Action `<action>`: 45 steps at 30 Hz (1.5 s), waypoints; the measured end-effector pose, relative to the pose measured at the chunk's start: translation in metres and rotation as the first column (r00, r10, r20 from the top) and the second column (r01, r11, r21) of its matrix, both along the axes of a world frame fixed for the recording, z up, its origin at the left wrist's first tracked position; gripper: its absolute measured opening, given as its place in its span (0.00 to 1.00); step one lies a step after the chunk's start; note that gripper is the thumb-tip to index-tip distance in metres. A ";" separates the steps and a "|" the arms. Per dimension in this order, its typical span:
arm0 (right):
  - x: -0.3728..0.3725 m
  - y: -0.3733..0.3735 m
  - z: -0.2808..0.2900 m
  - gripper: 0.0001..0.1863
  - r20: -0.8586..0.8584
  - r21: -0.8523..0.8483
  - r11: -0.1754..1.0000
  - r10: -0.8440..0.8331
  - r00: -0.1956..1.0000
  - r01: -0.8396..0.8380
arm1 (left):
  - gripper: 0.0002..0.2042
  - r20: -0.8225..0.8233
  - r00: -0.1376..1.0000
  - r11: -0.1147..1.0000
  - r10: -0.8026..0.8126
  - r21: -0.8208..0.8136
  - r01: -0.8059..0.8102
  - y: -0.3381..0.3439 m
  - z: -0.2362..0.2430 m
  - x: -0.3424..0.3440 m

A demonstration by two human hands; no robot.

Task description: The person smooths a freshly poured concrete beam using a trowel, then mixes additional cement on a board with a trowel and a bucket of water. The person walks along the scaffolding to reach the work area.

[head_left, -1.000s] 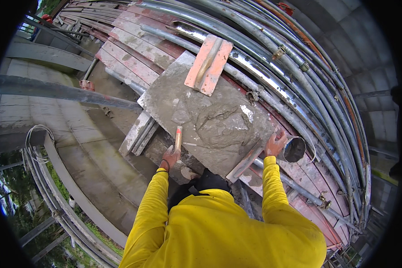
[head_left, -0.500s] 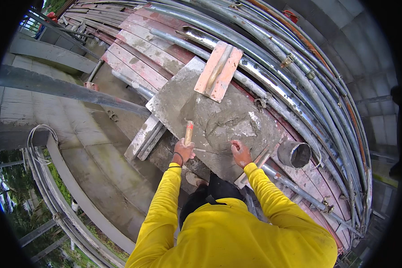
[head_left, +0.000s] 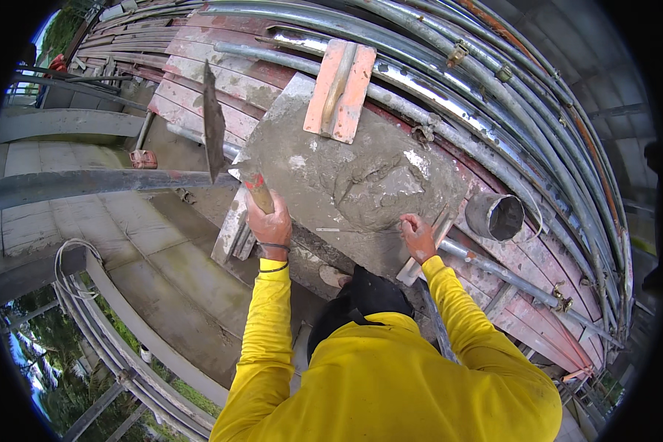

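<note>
My left hand (head_left: 270, 218) is closed round the wooden handle of a trowel (head_left: 213, 121). Its mortar-smeared blade is raised past the board's left edge, seen nearly edge-on. Bent inward, the fingers of my right hand (head_left: 418, 237) stay close over the near right part of the board; whether anything small is between them is hidden. Wet grey mortar (head_left: 376, 195) is heaped and spread on the flat board (head_left: 291, 99). At the board's far side lies a plastering float (head_left: 340, 88) with a pinkish face and a long wooden grip. Light wooden strips (head_left: 436, 234) lie beside my right hand.
A grey-crusted bucket (head_left: 496, 216) lies tipped right of the board. Long metal pipes (head_left: 449, 121) with clamps curve along the far and right sides, over reddish planks (head_left: 202, 55). A grey beam (head_left: 88, 188) reaches in from the left. A red container (head_left: 144, 159) stands below on the left.
My left hand has moved left and up, lifting the trowel from the mortar so its blade shows beyond the board. My right hand has shifted slightly right. The view has tilted a little.
</note>
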State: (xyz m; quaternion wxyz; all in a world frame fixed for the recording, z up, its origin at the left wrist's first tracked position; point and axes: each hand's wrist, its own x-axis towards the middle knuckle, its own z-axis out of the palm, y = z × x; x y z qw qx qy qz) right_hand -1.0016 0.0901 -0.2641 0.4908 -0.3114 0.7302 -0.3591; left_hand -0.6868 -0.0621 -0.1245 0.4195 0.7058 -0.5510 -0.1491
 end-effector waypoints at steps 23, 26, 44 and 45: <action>-0.037 0.000 0.099 0.15 0.185 0.233 0.973 -0.045 0.982 0.001 | 0.16 0.211 0.643 0.598 -0.736 0.648 0.471 0.099 -0.165 -0.025; -0.073 0.025 0.104 0.15 0.038 0.236 0.971 -0.037 0.999 0.027 | 0.15 0.303 0.555 0.570 -0.775 0.713 0.407 0.095 -0.188 -0.028; -0.076 0.062 0.112 0.24 -0.228 0.225 0.962 -0.100 0.968 0.153 | 0.20 0.323 0.574 0.655 -0.752 0.465 0.596 0.027 -0.049 0.020; -0.074 0.061 0.107 0.25 -0.263 0.212 0.969 -0.070 0.962 0.128 | 0.20 0.378 0.630 0.734 -0.678 0.383 0.560 0.023 -0.071 0.028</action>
